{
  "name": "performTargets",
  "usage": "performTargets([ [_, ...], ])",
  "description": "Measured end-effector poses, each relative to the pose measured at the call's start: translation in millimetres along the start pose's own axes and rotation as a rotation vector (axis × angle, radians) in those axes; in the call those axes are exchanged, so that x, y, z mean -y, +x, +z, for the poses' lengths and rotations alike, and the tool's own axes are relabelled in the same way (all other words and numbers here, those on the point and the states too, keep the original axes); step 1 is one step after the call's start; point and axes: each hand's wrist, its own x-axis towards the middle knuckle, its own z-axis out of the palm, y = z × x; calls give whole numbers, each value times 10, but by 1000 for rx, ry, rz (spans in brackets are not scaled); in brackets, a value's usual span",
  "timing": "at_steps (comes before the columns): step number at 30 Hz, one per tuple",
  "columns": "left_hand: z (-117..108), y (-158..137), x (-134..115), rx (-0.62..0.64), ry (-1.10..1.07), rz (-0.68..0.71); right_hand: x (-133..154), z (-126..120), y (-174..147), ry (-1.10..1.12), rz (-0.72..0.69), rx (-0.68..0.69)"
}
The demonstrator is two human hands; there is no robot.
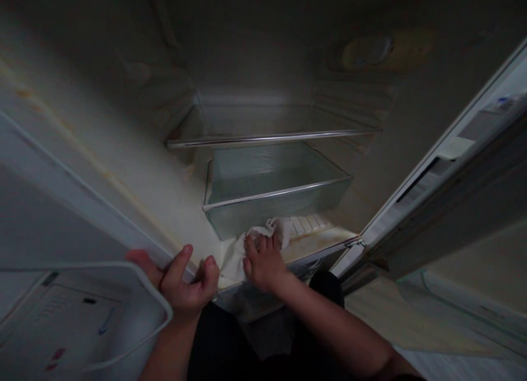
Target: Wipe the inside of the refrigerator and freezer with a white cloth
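Note:
My right hand (263, 263) presses a crumpled white cloth (234, 260) against the floor (325, 235) of an opened refrigerator, near its front lip. Some of the cloth bunches up beyond the fingertips, and a fold spreads toward the left corner. By the left front edge (164, 241) of the refrigerator is my left hand (187, 285), its fingers bent and apart, with nothing seen between them. A blurred reddish patch (140, 256) shows beside that hand; what it is I cannot make out.
Behind the cloth stands a clear drawer (280, 202), below a glass shelf (272, 138) with a metal front trim. A yellowish lamp housing (370, 50) is on the right wall. An open door (448, 145) flanks the right side; a white-rimmed panel (82, 315) lies at left.

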Motion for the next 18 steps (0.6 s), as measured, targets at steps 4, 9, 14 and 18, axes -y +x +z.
performTargets([
  [4, -4, 12, 2, 14, 1, 8, 493, 30, 95, -40, -115, 82],
  [9, 0, -92, 44, 8, 54, -4, 387, 4, 26, 35, -264, 112],
  [14, 12, -353, 134, 1, 77, -166, -20, 38, -240, 118, -122, -24],
  [18, 8, -508, 187, 16, 86, -190, -523, 78, -426, -7, 52, -170],
])
